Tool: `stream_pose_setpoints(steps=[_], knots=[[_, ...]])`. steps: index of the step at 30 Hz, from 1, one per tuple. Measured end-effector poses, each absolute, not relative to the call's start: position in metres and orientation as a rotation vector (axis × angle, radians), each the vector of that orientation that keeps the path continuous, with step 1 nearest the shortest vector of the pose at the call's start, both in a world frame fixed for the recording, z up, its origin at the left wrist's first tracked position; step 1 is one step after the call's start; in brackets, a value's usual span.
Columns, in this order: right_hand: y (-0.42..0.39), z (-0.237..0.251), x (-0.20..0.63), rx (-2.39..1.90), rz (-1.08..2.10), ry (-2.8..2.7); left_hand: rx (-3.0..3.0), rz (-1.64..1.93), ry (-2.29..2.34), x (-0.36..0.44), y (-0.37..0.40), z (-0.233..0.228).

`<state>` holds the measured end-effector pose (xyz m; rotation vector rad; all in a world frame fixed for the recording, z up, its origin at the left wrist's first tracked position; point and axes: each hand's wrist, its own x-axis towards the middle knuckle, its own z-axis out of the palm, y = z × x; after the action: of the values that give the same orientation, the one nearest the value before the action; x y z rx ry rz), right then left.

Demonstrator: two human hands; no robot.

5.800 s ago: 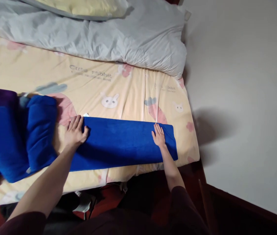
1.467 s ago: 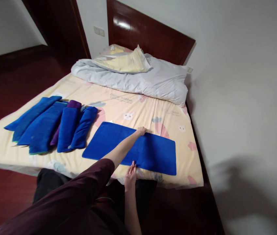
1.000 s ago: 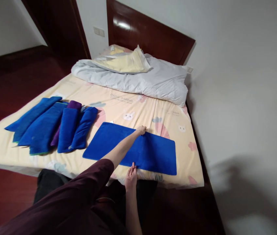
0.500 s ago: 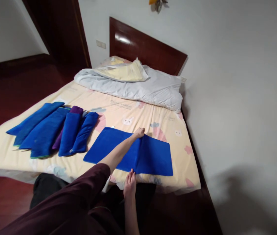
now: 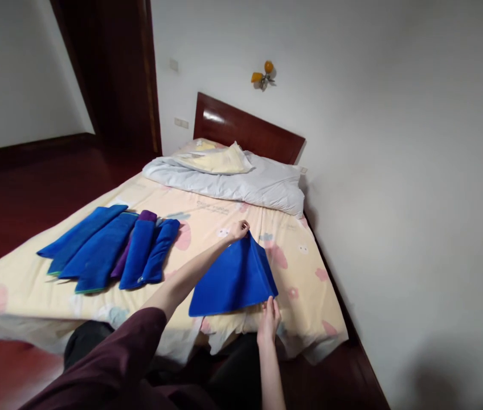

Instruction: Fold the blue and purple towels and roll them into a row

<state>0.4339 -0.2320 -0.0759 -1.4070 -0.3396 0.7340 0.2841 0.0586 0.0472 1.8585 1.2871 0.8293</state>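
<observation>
A blue towel is lifted off the bed, draped in half over a raised middle line. My left hand pinches the far end of that line, up in the air. My right hand pinches its near end, at the bed's front edge. The towel's two halves hang down on either side of the fold.
Several folded blue towels and a purple one lie side by side on the left of the bed. A grey duvet and a yellow pillow lie by the dark headboard. A white wall runs along the right.
The towel lay flat with my hands on its far and near edges. Both hands have pulled its middle up, so the ends came together, and my view has tilted up.
</observation>
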Motion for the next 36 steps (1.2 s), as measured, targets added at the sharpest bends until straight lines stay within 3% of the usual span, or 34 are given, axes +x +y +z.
stream_pose_setpoints(steps=[9, 20, 36], knots=[[-0.173, 0.021, 0.466, -1.250, 0.409, -0.611, 1.721, 1.199, 0.892, 0.190, 0.042, 0.095], [-0.140, 0.121, 0.464, -1.070, 0.345, -0.879, 1.953, 1.416, 1.100, 0.101, -0.009, 0.165], [-0.214, 0.160, 0.448, -1.205, 0.905, -0.856, 1.515, 1.100, 1.083, 0.036, -0.079, 0.187]])
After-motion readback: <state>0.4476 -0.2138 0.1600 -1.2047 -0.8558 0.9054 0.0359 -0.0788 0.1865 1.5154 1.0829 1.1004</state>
